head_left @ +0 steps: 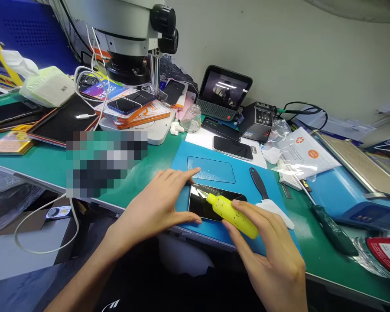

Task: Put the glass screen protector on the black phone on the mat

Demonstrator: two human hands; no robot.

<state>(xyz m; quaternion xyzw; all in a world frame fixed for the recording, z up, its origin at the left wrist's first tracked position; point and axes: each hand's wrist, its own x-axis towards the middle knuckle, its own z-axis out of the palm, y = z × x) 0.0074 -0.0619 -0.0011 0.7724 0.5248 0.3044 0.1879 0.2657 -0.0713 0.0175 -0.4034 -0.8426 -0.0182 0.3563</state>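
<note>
A smartphone lies face up on a blue mat, its dark screen reflecting light. My left hand grips its left end, thumb on the near edge and index finger at the far one. In my right hand is a yellow squeeze bottle, pinched between thumb and fingers and tilted. Its thin nozzle points left, over the left part of the screen; whether the tip touches the glass I cannot tell. Just beyond the phone rests a clear screen protector with a black border.
To the right lie a black-handled brush or scraper, a white piece and a green-handled tool. Another phone, a glass jar and a display device stand behind. A microscope rises above stacked boxes and phones.
</note>
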